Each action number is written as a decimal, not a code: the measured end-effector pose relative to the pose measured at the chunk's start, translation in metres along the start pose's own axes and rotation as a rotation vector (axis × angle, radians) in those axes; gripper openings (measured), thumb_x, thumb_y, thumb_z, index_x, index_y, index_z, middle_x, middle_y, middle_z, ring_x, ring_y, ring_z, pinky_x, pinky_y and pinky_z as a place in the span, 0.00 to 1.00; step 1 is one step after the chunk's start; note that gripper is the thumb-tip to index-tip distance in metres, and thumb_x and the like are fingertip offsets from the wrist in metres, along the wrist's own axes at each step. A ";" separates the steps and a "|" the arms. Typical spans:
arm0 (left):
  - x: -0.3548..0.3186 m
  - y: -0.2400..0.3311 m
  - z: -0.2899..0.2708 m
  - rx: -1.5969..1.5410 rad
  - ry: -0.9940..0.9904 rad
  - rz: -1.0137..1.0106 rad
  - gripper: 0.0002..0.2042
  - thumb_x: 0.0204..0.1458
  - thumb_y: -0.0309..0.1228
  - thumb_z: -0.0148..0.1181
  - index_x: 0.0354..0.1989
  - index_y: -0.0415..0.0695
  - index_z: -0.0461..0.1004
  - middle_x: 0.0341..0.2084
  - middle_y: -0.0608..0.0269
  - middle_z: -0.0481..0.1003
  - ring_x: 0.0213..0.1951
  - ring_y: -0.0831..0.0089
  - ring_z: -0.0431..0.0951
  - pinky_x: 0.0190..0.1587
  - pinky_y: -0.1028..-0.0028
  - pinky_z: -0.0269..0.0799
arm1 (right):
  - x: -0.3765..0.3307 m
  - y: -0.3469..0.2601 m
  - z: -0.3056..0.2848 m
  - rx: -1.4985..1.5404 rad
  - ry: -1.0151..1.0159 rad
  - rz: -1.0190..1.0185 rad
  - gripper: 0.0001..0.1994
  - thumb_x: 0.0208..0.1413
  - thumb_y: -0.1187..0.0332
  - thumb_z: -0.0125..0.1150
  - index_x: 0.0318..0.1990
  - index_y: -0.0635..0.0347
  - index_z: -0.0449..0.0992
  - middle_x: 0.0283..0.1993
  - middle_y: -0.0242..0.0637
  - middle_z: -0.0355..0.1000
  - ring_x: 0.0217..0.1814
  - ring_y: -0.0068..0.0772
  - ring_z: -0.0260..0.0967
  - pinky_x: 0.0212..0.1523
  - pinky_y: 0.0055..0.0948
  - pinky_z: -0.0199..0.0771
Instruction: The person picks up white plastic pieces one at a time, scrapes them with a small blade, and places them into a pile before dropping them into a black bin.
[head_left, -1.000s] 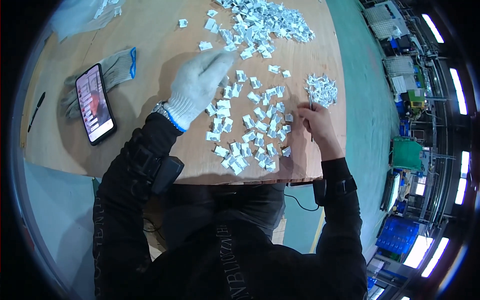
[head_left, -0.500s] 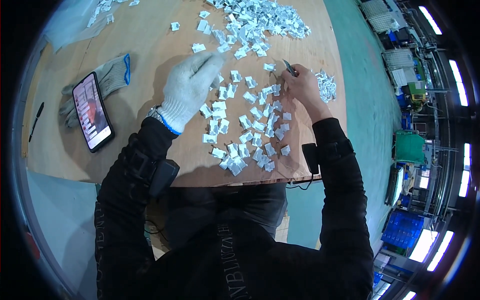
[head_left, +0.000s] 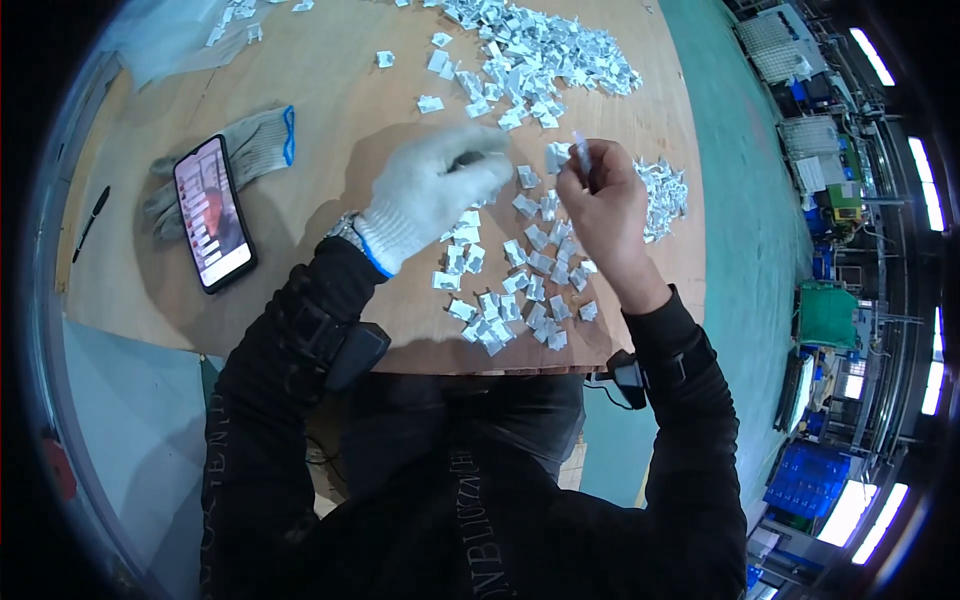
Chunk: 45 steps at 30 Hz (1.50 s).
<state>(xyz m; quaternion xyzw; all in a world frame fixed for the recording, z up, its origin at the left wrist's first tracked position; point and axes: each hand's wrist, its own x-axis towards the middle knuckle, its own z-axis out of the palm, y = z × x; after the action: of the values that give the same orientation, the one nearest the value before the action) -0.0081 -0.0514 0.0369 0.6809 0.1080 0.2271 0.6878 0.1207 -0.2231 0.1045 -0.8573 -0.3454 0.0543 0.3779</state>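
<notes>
My left hand [head_left: 440,185] wears a white knit glove with a blue cuff and is raised over the wooden table [head_left: 330,120], its fingers curled around something dark and small that I cannot make out. My bare right hand [head_left: 603,205] is lifted beside it, pinching a thin metal tool [head_left: 581,152] and a small white packet [head_left: 556,156] at the fingertips. Below both hands lie several small white packets [head_left: 510,295] spread on the table. A big heap of the same packets [head_left: 535,55] lies farther away. A smaller pile of crumpled white pieces [head_left: 662,192] sits right of my right hand.
A phone with a lit screen [head_left: 212,212] lies at the left, partly on a spare white glove [head_left: 245,155]. A black pen [head_left: 90,220] lies near the table's left edge. A clear plastic bag [head_left: 170,40] is at the far left. A green floor and shelving lie to the right.
My right hand came from the small pile at the right to the middle and rose with the tool. My left hand lifted off the packets and closed toward it.
</notes>
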 end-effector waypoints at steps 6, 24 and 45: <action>0.001 0.015 -0.002 0.012 -0.129 -0.080 0.18 0.61 0.39 0.63 0.51 0.37 0.81 0.34 0.61 0.83 0.34 0.75 0.82 0.39 0.74 0.77 | -0.013 -0.043 0.016 0.105 -0.086 -0.014 0.10 0.60 0.74 0.66 0.46 0.64 0.73 0.33 0.26 0.73 0.31 0.11 0.67 0.31 0.18 0.69; -0.002 0.023 -0.007 -0.307 -0.189 -0.370 0.14 0.63 0.35 0.60 0.49 0.38 0.82 0.29 0.68 0.79 0.22 0.86 0.68 0.23 0.82 0.64 | -0.010 -0.018 0.027 0.397 -0.149 0.130 0.14 0.58 0.79 0.69 0.47 0.64 0.71 0.38 0.29 0.74 0.37 0.14 0.70 0.39 0.16 0.74; 0.006 0.016 -0.014 -0.327 0.252 -0.347 0.14 0.63 0.42 0.62 0.36 0.42 0.81 0.25 0.68 0.80 0.20 0.86 0.70 0.21 0.81 0.61 | -0.027 0.008 0.018 -0.167 -0.397 0.084 0.08 0.57 0.72 0.68 0.42 0.65 0.82 0.31 0.27 0.75 0.31 0.13 0.68 0.34 0.21 0.71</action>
<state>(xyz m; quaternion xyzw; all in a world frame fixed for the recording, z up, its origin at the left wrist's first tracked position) -0.0120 -0.0368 0.0532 0.4983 0.2697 0.2031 0.7986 0.0981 -0.2328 0.0817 -0.8718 -0.3801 0.2090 0.2278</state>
